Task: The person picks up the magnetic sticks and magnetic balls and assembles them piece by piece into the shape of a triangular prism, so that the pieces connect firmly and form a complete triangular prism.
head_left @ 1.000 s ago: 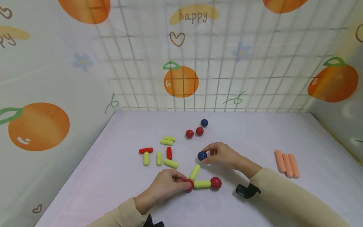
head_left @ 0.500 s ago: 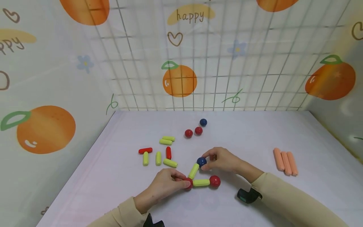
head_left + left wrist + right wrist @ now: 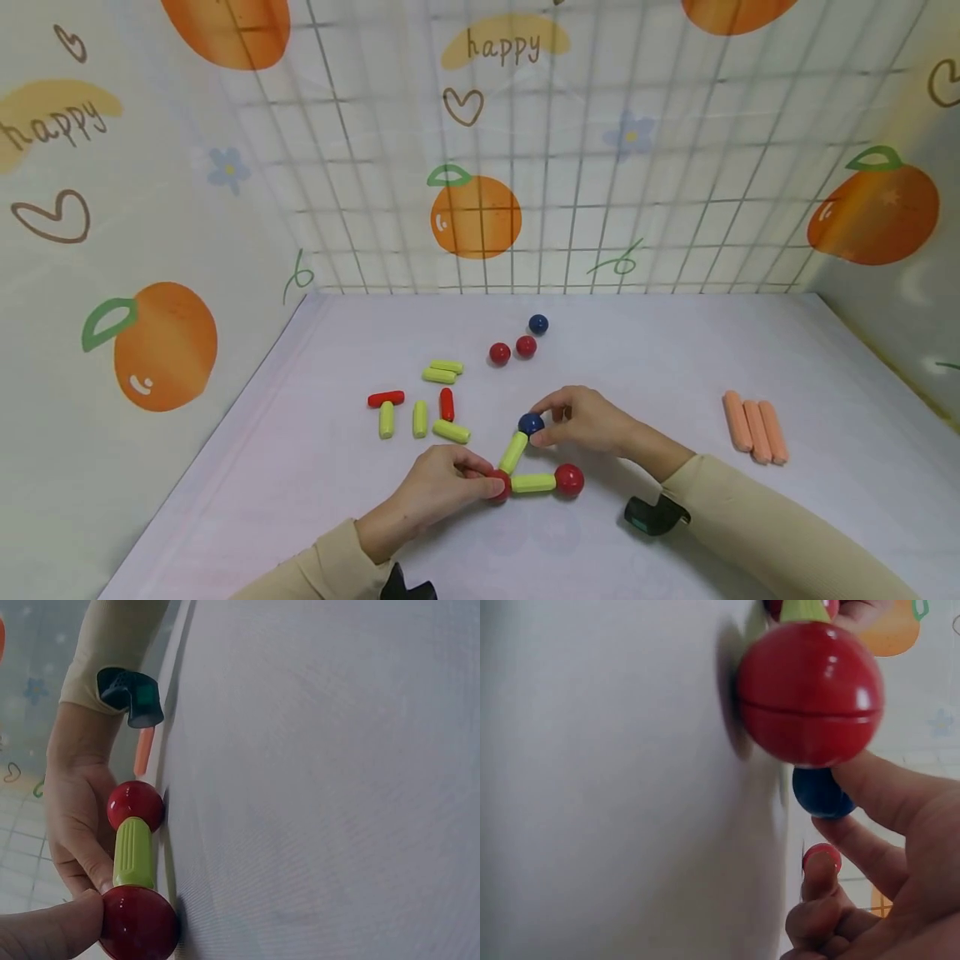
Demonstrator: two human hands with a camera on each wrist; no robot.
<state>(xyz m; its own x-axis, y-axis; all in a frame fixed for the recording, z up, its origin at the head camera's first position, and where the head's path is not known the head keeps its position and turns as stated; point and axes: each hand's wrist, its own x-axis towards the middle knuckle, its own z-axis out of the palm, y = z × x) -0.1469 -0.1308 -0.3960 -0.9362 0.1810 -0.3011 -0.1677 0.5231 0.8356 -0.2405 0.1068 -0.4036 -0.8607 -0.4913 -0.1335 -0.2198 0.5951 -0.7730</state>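
My left hand (image 3: 442, 487) pinches a red ball (image 3: 140, 924) low on the table. Two yellow-green rods run out from that ball. One rod (image 3: 533, 483) leads right to another red ball (image 3: 569, 481), which also looms large in the right wrist view. The other rod (image 3: 513, 453) slants up and away to a blue ball (image 3: 531, 424), whose near side meets the rod's end. Thumb and fingertips of my right hand (image 3: 588, 421) pinch this blue ball, as the right wrist view also shows.
Several loose yellow-green rods (image 3: 420, 419) and two red rods (image 3: 447, 404) lie left of centre. Farther back sit two red balls (image 3: 499, 354) and a blue ball (image 3: 538, 324). Three orange sticks (image 3: 757, 430) lie side by side at the right. A printed curtain (image 3: 480, 125) closes off the back.
My right hand has brought the blue ball toward me, from apart to touching the slanted rod's end. The left hand keeps its hold on the red ball in place.
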